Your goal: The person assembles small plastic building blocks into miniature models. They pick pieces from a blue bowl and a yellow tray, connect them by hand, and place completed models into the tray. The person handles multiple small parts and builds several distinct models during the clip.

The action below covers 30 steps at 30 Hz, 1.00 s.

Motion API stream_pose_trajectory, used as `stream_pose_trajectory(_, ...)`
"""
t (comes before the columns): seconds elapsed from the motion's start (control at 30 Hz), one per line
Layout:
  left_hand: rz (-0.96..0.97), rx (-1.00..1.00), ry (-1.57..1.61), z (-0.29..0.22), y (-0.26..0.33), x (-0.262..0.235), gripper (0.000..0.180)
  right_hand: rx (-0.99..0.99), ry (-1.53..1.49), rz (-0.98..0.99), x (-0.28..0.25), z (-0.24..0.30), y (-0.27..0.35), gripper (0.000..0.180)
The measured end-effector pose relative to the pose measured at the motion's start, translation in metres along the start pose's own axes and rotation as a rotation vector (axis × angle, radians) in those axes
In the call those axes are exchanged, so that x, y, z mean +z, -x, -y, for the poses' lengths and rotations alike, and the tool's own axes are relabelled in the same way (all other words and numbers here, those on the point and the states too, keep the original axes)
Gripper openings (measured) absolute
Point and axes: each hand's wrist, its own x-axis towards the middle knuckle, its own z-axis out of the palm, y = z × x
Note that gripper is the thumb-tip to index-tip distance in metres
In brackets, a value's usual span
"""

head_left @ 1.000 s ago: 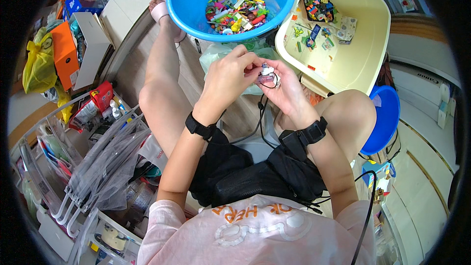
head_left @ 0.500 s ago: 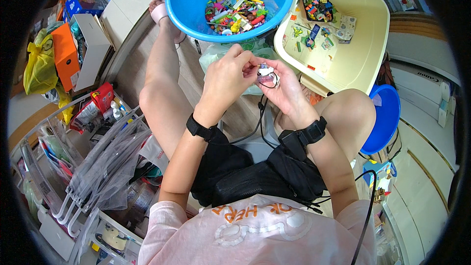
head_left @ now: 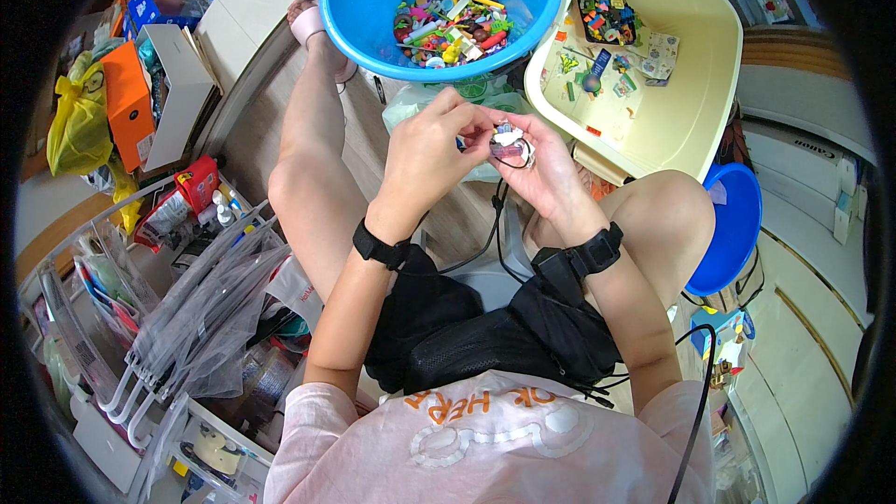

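In front of my knees, my two hands meet over a small white-and-purple trinket with a thin dark cord looped around it. It rests in the fingers of my right hand, which are curled around it. My left hand reaches in from the other side, thumb and fingertips pinched together at the trinket's edge. A bit of blue shows by the left fingers, too small to make out. Beyond my hands stands a blue basin holding a heap of small colourful toys.
A cream tub at the far right holds a dark tray of small bricks and loose pieces. A pale plastic bag lies under the blue basin. Another blue basin is beside my right knee; a rack with clear plastic-covered hangers stands at left.
My left fingertips have shifted slightly against the trinket, and a bit of blue now shows beside them. The right hand keeps its hold; the whole view has moved a little.
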Motion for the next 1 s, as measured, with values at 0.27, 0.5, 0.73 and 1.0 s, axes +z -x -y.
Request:
stream_pose_trajectory(0.27, 0.058, 0.005, -0.027, -0.0008, 0.0048, -0.0122, 0.011, 0.005, -0.039, 0.080, -0.0058, -0.0007, -0.0050, 0.045)
stream_pose_trajectory(0.5, 0.072, 0.036, -0.010, 0.0019, 0.0053, -0.0102, 0.015, 0.012, -0.068, 0.089, -0.0019, 0.0012, -0.0027, 0.045)
stream_pose_trajectory(0.73, 0.084, 0.035, -0.034, -0.0009, 0.0049, -0.0060, 0.015, -0.003, -0.039, 0.057, 0.0010, 0.0013, -0.0006, 0.045)
stream_pose_trajectory(1.0, 0.133, -0.019, -0.115, 0.0003, 0.0036, -0.0036, 0.012, 0.001, -0.009, 0.166, -0.0056, 0.0002, -0.0043, 0.047)
